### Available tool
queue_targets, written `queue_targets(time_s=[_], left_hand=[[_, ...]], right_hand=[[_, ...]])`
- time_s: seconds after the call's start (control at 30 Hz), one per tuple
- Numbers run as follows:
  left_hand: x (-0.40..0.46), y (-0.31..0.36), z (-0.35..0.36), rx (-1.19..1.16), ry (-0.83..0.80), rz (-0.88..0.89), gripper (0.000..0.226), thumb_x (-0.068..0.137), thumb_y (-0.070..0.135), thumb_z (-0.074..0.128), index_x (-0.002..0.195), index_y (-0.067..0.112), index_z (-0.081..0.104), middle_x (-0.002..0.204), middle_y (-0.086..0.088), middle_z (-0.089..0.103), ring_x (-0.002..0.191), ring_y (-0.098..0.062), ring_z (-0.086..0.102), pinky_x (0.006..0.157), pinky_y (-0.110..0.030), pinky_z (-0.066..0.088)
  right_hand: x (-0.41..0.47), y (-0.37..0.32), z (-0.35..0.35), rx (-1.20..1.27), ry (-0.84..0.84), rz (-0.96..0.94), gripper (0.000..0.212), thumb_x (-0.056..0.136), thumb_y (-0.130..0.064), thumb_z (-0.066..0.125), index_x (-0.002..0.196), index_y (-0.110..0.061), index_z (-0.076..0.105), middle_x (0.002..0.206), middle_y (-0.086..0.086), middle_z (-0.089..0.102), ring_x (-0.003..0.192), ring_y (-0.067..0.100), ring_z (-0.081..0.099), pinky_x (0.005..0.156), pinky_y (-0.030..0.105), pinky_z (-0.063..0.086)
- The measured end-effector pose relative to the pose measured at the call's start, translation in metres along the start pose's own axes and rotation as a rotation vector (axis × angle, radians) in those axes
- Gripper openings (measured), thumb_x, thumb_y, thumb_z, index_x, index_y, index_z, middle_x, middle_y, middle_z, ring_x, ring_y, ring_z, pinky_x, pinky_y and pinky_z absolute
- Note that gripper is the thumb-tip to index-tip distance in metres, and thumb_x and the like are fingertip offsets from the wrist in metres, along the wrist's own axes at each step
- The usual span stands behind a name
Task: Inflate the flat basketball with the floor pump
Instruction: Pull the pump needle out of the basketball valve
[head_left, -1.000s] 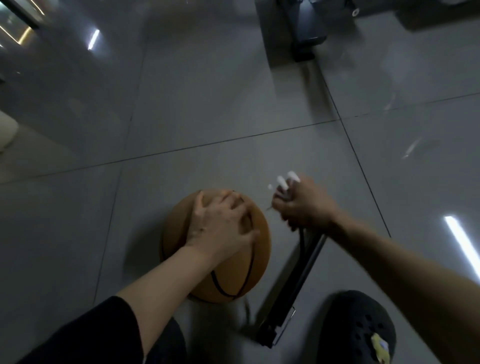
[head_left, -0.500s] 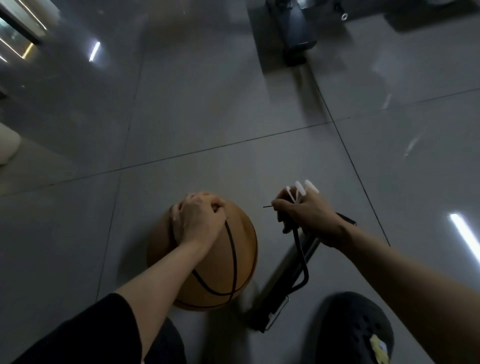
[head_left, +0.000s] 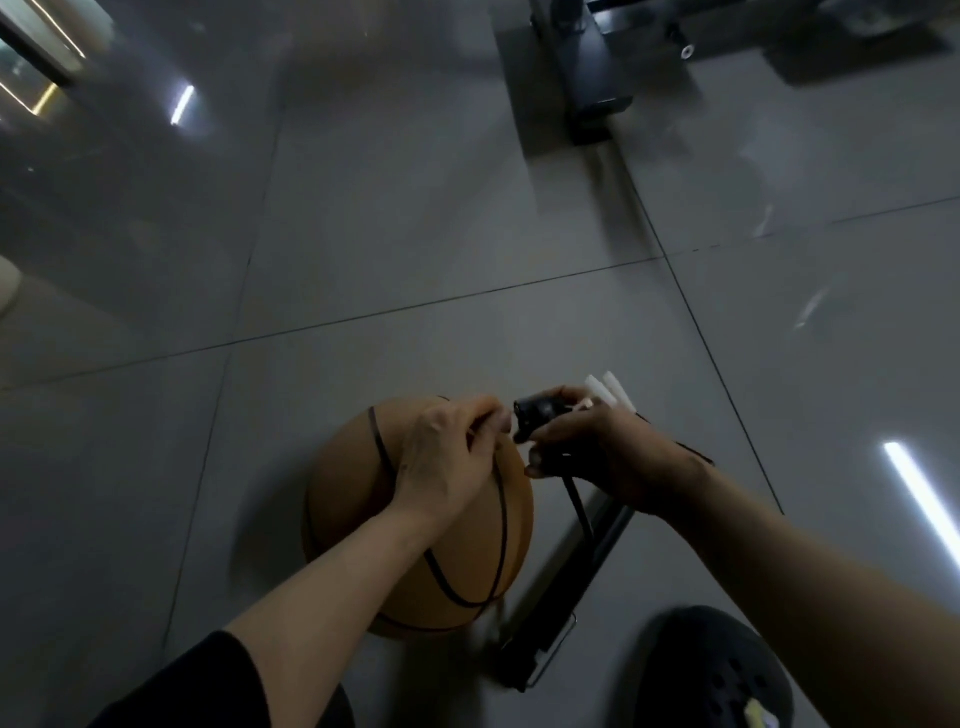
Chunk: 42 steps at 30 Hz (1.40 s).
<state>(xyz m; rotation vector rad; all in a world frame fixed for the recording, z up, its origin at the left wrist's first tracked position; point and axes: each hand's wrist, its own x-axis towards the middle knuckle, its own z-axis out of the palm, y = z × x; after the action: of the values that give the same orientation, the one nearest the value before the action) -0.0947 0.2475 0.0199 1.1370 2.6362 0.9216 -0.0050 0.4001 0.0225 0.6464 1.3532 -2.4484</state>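
Left grip: the left hand (head_left: 447, 457) was curled over the top of the basketball (head_left: 363, 525), its fingertips pinched together at the pump head; whether anything was held between them could not be told.
Right grip: the right hand (head_left: 597, 457) was closed around the black pump head (head_left: 537, 413), with white nozzle pieces (head_left: 610, 392) protruding at its 1 o'clock.
Basketball: laid on the floor (head_left: 415, 208), beneath the left grip, at 9 o'clock of the right grip.
Hose (head_left: 579, 506): hung from the right grip toward 6 o'clock.
Floor pump (head_left: 576, 587): laid flat at the ball's 3 o'clock.
Writing: none could be read.
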Motion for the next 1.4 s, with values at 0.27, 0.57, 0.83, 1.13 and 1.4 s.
queue_targets(time_s=[0.27, 0.57, 0.83, 1.13, 1.4], left_hand=[[0.004, -0.006, -0.006, -0.047, 0.085, -0.166, 0.018, 0.092, 0.020, 0.055, 0.076, 0.020, 0.065, 0.066, 0.004, 0.065, 0.064, -0.009, 0.062, 0.061, -0.031, 0.053], [0.014, 0.003, -0.002, -0.087, -0.118, -0.171, 0.027, 0.097, 0.036, 0.041, 0.103, 0.019, 0.062, 0.085, 0.001, 0.065, 0.077, -0.014, 0.061, 0.070, -0.037, 0.052], [0.018, 0.007, -0.008, -0.273, -0.227, -0.215, 0.050, 0.082, 0.058, 0.046, 0.086, 0.012, 0.065, 0.068, -0.003, 0.066, 0.058, -0.015, 0.060, 0.058, -0.030, 0.047], [0.020, 0.006, -0.002, -0.262, -0.479, -0.168, 0.034, 0.091, 0.038, 0.054, 0.062, 0.020, 0.052, 0.049, 0.008, 0.043, 0.043, -0.007, 0.038, 0.051, -0.027, 0.031], [0.013, 0.010, -0.010, -0.229, -0.622, -0.046, 0.042, 0.088, 0.048, 0.053, 0.068, 0.011, 0.057, 0.054, 0.002, 0.048, 0.045, -0.008, 0.041, 0.047, -0.025, 0.033]], right_hand=[[0.010, 0.020, 0.011, -0.320, 0.255, -0.094, 0.020, 0.091, -0.017, 0.061, 0.103, -0.002, 0.064, 0.095, 0.017, 0.069, 0.077, 0.026, 0.069, 0.074, 0.035, 0.059], [0.012, 0.027, 0.016, -0.740, 0.259, -0.355, 0.022, 0.098, -0.018, 0.049, 0.101, -0.006, 0.066, 0.089, 0.010, 0.071, 0.078, 0.023, 0.071, 0.074, 0.045, 0.058], [0.013, 0.031, 0.004, -1.183, 0.240, -0.708, 0.025, 0.089, -0.003, 0.052, 0.114, 0.000, 0.050, 0.086, 0.012, 0.063, 0.063, 0.023, 0.062, 0.052, 0.039, 0.055], [-0.006, 0.022, -0.011, -1.203, 0.088, -0.682, 0.036, 0.083, -0.009, 0.064, 0.117, -0.002, 0.056, 0.094, 0.011, 0.065, 0.079, 0.024, 0.066, 0.066, 0.038, 0.057], [-0.011, -0.003, -0.018, -1.284, 0.090, -0.593, 0.020, 0.089, -0.004, 0.052, 0.099, -0.009, 0.068, 0.096, 0.008, 0.071, 0.081, 0.022, 0.068, 0.071, 0.035, 0.056]])
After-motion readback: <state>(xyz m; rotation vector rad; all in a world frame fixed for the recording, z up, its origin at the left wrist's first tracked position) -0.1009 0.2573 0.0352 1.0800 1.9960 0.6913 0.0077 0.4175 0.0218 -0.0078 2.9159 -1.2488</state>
